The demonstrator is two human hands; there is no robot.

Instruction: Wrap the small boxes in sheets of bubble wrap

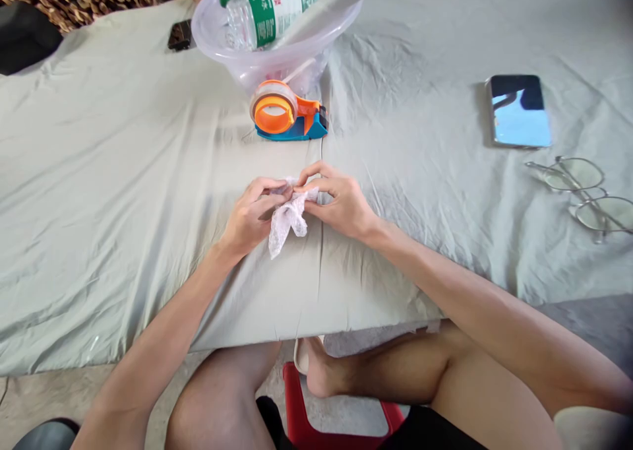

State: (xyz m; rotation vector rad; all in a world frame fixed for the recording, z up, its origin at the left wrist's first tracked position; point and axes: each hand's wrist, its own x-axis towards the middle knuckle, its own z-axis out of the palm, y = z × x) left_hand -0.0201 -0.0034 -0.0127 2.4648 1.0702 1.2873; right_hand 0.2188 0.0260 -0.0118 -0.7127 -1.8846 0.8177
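A small crumpled piece of bubble wrap is held between both hands near the front of the cloth-covered table. My left hand pinches its left side, fingers bent inward. On the other side, my right hand grips the wrap between thumb and fingers. Two loose ends of the wrap hang toward me. Whether something lies inside the wrap cannot be made out. Just beyond the hands stands an orange and blue tape dispenser with a roll of clear tape on it.
Behind the dispenser, a translucent plastic basin holds a green-labelled bottle. To the right lie a smartphone and eyeglasses. A small black object sits left of the basin. Below the table edge is a red stool.
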